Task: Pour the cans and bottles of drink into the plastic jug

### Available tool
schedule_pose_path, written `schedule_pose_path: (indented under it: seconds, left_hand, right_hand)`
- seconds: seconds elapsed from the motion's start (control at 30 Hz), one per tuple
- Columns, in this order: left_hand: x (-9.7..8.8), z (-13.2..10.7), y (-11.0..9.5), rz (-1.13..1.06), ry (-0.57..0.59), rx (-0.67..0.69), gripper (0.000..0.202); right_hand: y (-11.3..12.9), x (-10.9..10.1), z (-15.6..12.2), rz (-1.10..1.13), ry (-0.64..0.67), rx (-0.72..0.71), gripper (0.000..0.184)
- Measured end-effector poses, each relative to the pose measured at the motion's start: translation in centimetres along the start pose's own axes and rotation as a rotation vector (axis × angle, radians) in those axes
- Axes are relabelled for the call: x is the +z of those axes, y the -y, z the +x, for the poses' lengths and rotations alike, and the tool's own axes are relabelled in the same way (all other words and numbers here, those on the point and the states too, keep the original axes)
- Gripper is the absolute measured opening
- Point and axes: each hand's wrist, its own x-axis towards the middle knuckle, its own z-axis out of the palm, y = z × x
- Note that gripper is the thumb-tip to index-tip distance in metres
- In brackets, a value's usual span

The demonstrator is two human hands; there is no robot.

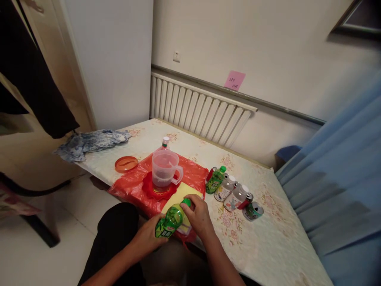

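Note:
A green-labelled drink bottle is tilted over the table's near edge, its top leaning up and to the right. Around its body my left hand is closed. The fingers of my right hand pinch the green cap; whether the cap is loose cannot be seen. Just beyond the bottle lies a yellow cloth. Behind that, a clear plastic measuring jug with its handle to the right stands on a red scalloped dish.
Red plastic sheeting covers part of the flowered tablecloth. An orange lid lies left. A white-capped bottle stands behind the jug. To the right are another green bottle, several bottles and cans. Blue-patterned fabric hangs over the left edge.

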Motion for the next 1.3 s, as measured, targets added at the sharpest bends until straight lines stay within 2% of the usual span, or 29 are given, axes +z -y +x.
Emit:
schedule_pose_path:
  seconds: [0.13,0.23,0.3,0.43,0.57,0.67,0.9,1.3]
  left_hand:
    - [0.1,-0.3,0.6,0.004,0.038,-0.006,0.061]
    - [0.2,-0.3,1.2,-0.008,0.056,-0.011,0.060]
    - [0.3,-0.3,1.6,-0.003,0.060,-0.034,0.061]
    - [0.0,-0.5,2.5,-0.051,0.077,-0.064,0.063]
    - [-0.6,-0.7,3.8,-0.156,0.065,-0.091,0.068]
    - [-1.3,-0.8,5.1,-0.221,0.052,-0.124,0.069]
    - [-2.3,-1.1,6.3,-0.338,0.072,-0.117,0.077]
    - [-2.4,-1.2,6.7,-0.414,0.128,-0.095,0.083]
  right_hand:
    - [-0.8,0.2,-0.3,0.022,0.042,-0.023,0.014]
    - [-2.1,0.4,-0.1,0.168,-0.016,-0.007,0.020]
    - [-3.6,0.7,0.3,0.322,-0.071,0.080,0.024]
    - [-7.3,2.0,1.3,0.660,-0.142,0.395,0.035]
    - [-10.8,3.6,2.0,0.719,-0.170,0.551,0.035]
    - [-12.4,4.8,2.4,0.752,-0.170,0.626,0.036]
    - [-13.5,6.5,3.7,0.800,-0.157,0.750,0.035]
    - [-13.8,6.2,3.8,0.752,-0.074,0.812,0.025]
